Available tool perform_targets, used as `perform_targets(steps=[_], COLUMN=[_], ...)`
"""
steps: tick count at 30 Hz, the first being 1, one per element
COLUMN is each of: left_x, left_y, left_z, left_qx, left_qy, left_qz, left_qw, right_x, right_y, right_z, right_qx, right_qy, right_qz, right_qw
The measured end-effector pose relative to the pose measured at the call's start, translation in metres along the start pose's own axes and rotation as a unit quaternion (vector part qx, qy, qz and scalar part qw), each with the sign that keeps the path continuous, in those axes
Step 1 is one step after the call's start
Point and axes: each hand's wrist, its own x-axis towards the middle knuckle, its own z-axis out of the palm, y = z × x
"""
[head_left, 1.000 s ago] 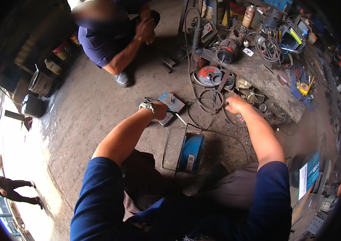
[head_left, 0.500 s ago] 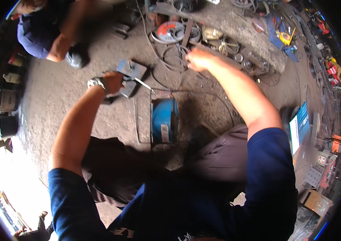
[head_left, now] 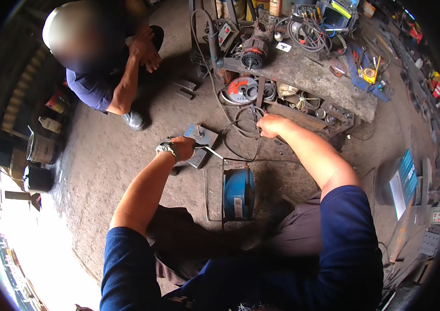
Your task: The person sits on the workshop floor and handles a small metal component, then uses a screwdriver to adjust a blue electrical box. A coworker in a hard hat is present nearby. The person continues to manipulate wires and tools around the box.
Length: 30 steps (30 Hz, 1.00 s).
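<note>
My left hand (head_left: 182,149), with a watch at its wrist, is closed around a dark grip. From that grip a pale thin rod (head_left: 214,152) slants toward a blue drum-shaped unit (head_left: 239,193) in a wire frame. Right beside this hand, two grey metal plates (head_left: 207,137) lie on the floor, the farther one with a bolt-like piece standing on it. My right hand (head_left: 271,126) is closed next to loops of dark cable (head_left: 238,124); what its fingers hold is too small to make out.
A co-worker (head_left: 90,88) crouches at the far left, hands together. Ahead, a heavy metal beam (head_left: 318,75) bears a motor (head_left: 255,51) and coiled leads. Before it lie cutting discs (head_left: 242,90) and a tray (head_left: 303,114) of parts. Buckets (head_left: 41,147) stand at the left.
My view has shifted, so the floor things sit lower and farther right, and more of the beam and co-worker shows. Both hands stay near the same plates and cable.
</note>
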Motion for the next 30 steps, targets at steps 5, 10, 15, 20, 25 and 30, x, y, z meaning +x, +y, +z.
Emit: perform_targets(steps=[5, 10, 15, 20, 25, 30], left_x=[0.007, 0.018, 0.0, -0.005, -0.004, 0.01], left_y=[0.002, -0.013, -0.008, 0.0, -0.013, 0.008], left_z=[0.011, 0.037, 0.019, 0.002, 0.037, 0.026], left_qx=[0.02, 0.017, 0.055, 0.001, 0.037, -0.079], left_qy=[0.023, 0.051, -0.008, -0.033, -0.078, 0.059], left_qz=[0.006, 0.04, -0.001, -0.061, 0.002, 0.078], left_qw=[1.0, 0.998, 0.998, 0.998, 0.996, 0.992], right_x=[-0.003, 0.005, 0.005, -0.009, -0.001, -0.001], right_y=[0.006, 0.003, 0.002, -0.001, -0.024, -0.007], right_z=[0.007, 0.031, 0.016, 0.001, -0.005, 0.006], right_qx=[-0.023, -0.039, -0.052, -0.03, -0.024, -0.035], right_qy=[0.011, -0.001, 0.023, 0.028, 0.02, 0.049], right_qz=[-0.021, -0.09, -0.095, -0.059, -0.046, -0.093], right_qw=[0.999, 0.995, 0.994, 0.997, 0.998, 0.994])
